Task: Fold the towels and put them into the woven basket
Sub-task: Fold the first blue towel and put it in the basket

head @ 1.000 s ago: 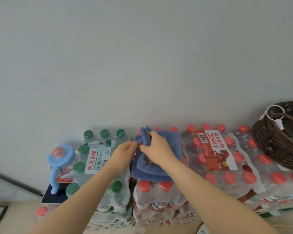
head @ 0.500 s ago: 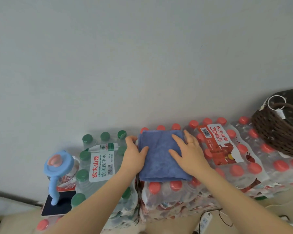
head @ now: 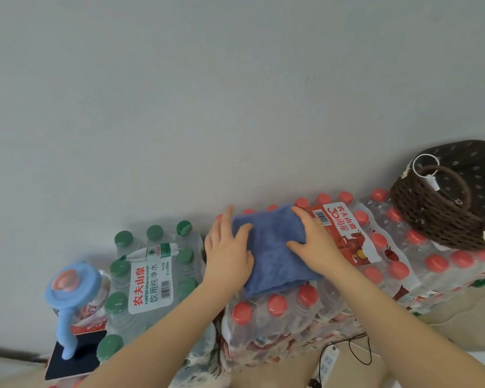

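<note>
While the folded blue towel [head: 272,253] lies between my hands on the red-capped bottle packs [head: 375,242], best practice: squeeze both sides evenly, lift level so the layers stay aligned. Left hand [head: 228,253]: fingers straight along the towel's left edge, thumb on top, flat, gripping nothing. Right hand [head: 314,242]: same on the right edge. Woven basket [head: 431,219] sits well off beyond my right hand.

folded blue terry towel [head: 269,247]: bunched → flat | left hand [head: 227,253]: pinching → flat at left edge | right hand [head: 317,245]: gripping → flat on right side
</note>
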`<state>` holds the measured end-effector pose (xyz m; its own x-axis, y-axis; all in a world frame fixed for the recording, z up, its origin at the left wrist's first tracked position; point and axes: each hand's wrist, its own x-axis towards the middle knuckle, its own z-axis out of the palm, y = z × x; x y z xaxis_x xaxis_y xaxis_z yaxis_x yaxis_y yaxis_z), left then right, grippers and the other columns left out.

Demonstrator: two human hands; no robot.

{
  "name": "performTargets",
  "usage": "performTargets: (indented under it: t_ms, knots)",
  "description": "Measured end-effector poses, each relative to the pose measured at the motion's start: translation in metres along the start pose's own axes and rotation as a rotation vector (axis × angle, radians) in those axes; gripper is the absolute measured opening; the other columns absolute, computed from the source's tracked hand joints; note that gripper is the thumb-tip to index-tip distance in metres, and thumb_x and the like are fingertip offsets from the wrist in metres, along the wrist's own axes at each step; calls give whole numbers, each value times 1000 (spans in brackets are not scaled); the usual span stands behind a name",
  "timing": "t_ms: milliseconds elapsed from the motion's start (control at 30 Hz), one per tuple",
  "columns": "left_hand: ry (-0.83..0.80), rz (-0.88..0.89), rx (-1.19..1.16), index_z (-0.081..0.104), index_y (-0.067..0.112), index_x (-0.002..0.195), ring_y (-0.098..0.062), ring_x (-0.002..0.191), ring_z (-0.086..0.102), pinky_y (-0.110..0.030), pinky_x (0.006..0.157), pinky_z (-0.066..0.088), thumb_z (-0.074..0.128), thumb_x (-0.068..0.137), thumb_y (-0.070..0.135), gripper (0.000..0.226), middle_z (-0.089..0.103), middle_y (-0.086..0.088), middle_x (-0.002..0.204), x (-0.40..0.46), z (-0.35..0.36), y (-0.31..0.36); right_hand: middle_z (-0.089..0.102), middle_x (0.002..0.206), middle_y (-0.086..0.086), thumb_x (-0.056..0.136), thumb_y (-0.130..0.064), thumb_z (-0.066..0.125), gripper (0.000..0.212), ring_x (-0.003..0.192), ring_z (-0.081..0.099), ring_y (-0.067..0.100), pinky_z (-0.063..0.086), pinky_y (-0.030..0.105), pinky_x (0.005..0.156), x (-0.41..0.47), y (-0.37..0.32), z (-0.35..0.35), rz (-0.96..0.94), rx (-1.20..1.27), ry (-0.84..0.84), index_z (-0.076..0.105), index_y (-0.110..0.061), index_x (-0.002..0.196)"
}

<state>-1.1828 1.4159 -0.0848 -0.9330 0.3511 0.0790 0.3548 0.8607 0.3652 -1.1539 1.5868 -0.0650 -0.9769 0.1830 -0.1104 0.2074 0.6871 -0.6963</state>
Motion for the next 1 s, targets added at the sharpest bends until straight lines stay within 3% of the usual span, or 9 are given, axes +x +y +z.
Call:
performTargets:
  t_ms: [67,133,200,267,433,567,667,833,1000]
  knots:
    - [38,318,130,64,14,113,-38,125,48,-54,99,42,38,72,13,49,47,-16,139,10,-4,2,49,130,8,84,-15,61,58,117,50,22,32,20,90,-1,3,3,7,24,17,35,-13,136]
    - [-191,507,184,48,10,133,-28,140,29,-44,116,18,29,87,25,52,35,-9,149,18,-9,8,50,128,7,85,-19,62,57,112,50,19,31,17,85,-6,7,4,105,63,23,35,-7,134]
    - [-424,456,226,18,10,147,-19,146,6,-33,118,0,30,95,47,65,10,-5,158,21,-8,8,53,126,9,85,-24,62,55,108,53,23,37,24,83,-8,12,4,223,102,22,39,-5,131]
    - [-464,378,256,3,11,149,-19,146,-1,-33,118,0,36,87,63,87,-2,-6,158,23,-5,6,59,113,9,85,-26,63,43,96,54,21,43,28,76,-10,12,0,283,135,-21,48,-5,119]
    - [-445,356,217,-5,11,148,-19,146,-5,-32,117,-2,53,72,72,113,-10,-7,157,21,-6,1,62,97,7,80,-19,66,26,90,60,23,50,37,79,-18,-2,-9,288,206,-102,54,-8,101]
    - [-393,333,95,-1,13,149,-19,146,-3,-33,117,-2,60,64,73,121,-5,-4,158,19,4,1,60,87,10,75,-18,58,18,78,57,28,45,35,57,-21,-26,-4,44,-55,-62,51,-8,88]
    - [-412,327,-248,19,20,147,-19,142,18,-40,118,14,62,59,69,110,22,2,154,22,2,-6,46,103,8,79,-21,55,29,87,53,27,40,29,63,-23,-41,5,-6,-205,-70,45,-13,106]
    - [-355,-6,-973,48,18,127,-13,122,50,-22,97,41,54,89,8,40,55,4,127,20,-16,-33,39,123,10,85,-25,56,55,110,45,29,42,34,81,-30,-60,15,-132,-470,-18,32,-10,133]
    - [-316,-432,-1423,47,6,128,-19,113,53,-30,100,40,30,100,36,44,54,-7,124,28,-29,-38,37,137,16,87,-28,56,75,118,41,31,39,36,94,-46,-70,44,-368,-665,-67,14,-4,145]
